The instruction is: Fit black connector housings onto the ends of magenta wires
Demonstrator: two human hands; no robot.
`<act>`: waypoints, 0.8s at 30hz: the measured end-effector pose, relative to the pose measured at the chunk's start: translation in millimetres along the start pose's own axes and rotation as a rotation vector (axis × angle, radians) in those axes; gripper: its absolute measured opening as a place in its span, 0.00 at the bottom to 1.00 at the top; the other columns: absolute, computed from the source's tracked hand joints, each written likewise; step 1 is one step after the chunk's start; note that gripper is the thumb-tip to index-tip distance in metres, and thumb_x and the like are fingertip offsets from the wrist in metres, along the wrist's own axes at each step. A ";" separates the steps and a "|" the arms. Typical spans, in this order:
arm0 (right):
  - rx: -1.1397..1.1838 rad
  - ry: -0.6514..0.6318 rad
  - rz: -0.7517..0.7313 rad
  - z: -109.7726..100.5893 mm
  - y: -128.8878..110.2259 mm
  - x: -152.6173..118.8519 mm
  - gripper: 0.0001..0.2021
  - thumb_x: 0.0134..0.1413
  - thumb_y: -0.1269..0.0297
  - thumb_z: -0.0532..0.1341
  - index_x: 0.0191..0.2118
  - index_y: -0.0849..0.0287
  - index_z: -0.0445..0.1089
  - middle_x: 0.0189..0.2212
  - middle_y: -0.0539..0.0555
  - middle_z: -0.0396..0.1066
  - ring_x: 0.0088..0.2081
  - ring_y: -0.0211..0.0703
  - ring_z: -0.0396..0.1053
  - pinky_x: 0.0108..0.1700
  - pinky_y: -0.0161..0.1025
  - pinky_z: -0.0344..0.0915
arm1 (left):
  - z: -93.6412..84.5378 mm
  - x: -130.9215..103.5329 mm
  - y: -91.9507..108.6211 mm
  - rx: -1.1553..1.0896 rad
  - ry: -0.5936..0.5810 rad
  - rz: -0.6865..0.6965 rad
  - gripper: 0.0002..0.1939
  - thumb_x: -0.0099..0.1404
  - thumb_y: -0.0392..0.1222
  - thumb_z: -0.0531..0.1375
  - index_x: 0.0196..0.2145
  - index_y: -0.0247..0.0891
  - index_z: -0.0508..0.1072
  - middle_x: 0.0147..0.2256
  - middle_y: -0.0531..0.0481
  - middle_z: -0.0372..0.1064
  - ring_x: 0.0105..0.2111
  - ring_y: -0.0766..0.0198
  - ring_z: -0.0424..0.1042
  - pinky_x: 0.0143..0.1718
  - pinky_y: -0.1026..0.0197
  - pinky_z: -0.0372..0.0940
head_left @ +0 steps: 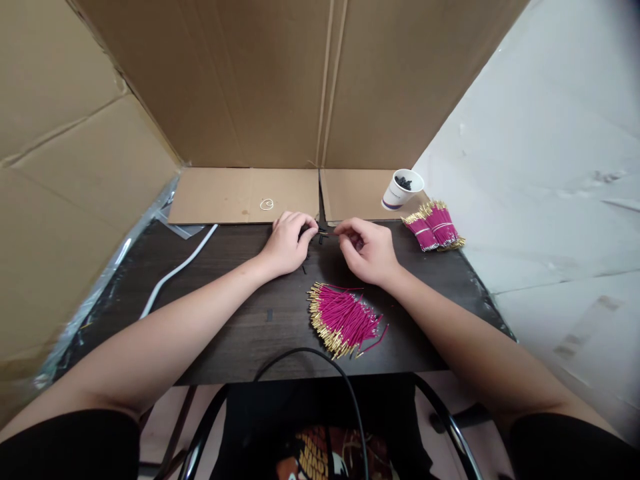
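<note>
Near the back of the dark table (225, 267), my left hand (290, 241) has thumb and forefinger pinched together beside small black pieces (321, 239). My right hand (367, 248) faces it, its fingers curled and the tips close to a thin gold-tipped piece (323, 233) between the hands. What either hand grips is too small to make out. A loose, fanned pile of magenta wires with gold ends (347, 317) lies nearer the front edge, below my right hand.
A paper cup (399, 193) holding black pieces stands at the back right, beside banded magenta bundles (434, 227). A white band (267, 205) lies on the cardboard (215, 193). A pale cable (175, 270) runs at left; a black cable (350, 387) loops in front.
</note>
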State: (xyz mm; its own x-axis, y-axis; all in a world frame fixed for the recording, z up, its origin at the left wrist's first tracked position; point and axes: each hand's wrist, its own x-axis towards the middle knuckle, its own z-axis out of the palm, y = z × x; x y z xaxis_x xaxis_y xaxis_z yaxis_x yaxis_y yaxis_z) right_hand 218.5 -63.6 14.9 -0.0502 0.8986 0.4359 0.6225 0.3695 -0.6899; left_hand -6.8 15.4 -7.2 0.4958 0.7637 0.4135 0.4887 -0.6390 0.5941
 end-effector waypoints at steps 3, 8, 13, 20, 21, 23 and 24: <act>0.044 0.068 -0.003 1.8 -0.1 0.2 0.09 0.67 0.65 0.61 0.44 0.60 0.79 0.32 0.51 0.79 0.29 0.29 0.68 0.39 0.32 0.68 | 0.0 -0.3 0.3 -0.140 0.069 -0.013 0.06 0.81 0.42 0.62 0.46 0.39 0.78 0.42 0.46 0.82 0.43 0.55 0.79 0.52 0.50 0.73; 0.111 0.076 0.026 3.1 -0.7 -0.5 0.09 0.68 0.64 0.61 0.47 0.60 0.76 0.36 0.53 0.81 0.32 0.30 0.73 0.39 0.32 0.69 | 2.4 -1.5 -0.2 -0.306 0.086 0.000 0.07 0.78 0.42 0.65 0.49 0.39 0.81 0.43 0.46 0.84 0.43 0.58 0.83 0.52 0.53 0.78; 0.094 0.066 0.031 2.3 1.7 0.9 0.08 0.67 0.66 0.61 0.46 0.60 0.76 0.34 0.51 0.79 0.30 0.28 0.69 0.39 0.32 0.68 | 4.1 -0.7 -2.3 -0.377 0.097 0.008 0.09 0.77 0.40 0.66 0.52 0.37 0.81 0.47 0.43 0.85 0.47 0.57 0.85 0.56 0.51 0.79; 0.058 0.045 0.024 2.6 6.2 1.9 0.08 0.66 0.67 0.60 0.45 0.60 0.77 0.33 0.51 0.78 0.31 0.28 0.70 0.39 0.31 0.67 | 4.7 0.2 -3.7 -0.399 0.104 0.034 0.06 0.78 0.39 0.66 0.50 0.37 0.81 0.45 0.44 0.85 0.45 0.59 0.85 0.54 0.53 0.79; 0.056 0.043 0.024 2.7 6.6 1.7 0.08 0.66 0.67 0.60 0.45 0.60 0.77 0.33 0.51 0.78 0.31 0.28 0.70 0.39 0.31 0.67 | 4.7 0.3 -3.6 -0.404 0.105 0.039 0.06 0.78 0.39 0.67 0.50 0.38 0.81 0.45 0.44 0.85 0.45 0.59 0.85 0.54 0.54 0.78; 0.054 0.039 0.026 2.7 7.0 1.4 0.09 0.66 0.67 0.60 0.46 0.60 0.77 0.33 0.51 0.78 0.31 0.28 0.70 0.40 0.32 0.67 | 4.8 0.3 -3.3 -0.411 0.107 0.038 0.06 0.77 0.39 0.67 0.50 0.38 0.82 0.45 0.44 0.85 0.45 0.59 0.85 0.53 0.54 0.78; 0.053 0.038 0.029 2.5 7.1 1.3 0.09 0.66 0.67 0.60 0.46 0.60 0.77 0.33 0.51 0.78 0.31 0.28 0.70 0.40 0.32 0.67 | 4.9 0.4 -3.1 -0.413 0.106 0.036 0.06 0.77 0.39 0.66 0.50 0.37 0.82 0.45 0.44 0.85 0.45 0.59 0.85 0.53 0.54 0.78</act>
State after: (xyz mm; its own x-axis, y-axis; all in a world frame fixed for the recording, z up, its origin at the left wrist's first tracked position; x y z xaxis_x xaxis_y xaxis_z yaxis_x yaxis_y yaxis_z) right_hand 220.8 -59.2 9.2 -0.0029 0.8997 0.4365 0.5811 0.3568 -0.7315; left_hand -4.7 17.3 -12.3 0.4206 0.7608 0.4943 0.1332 -0.5907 0.7958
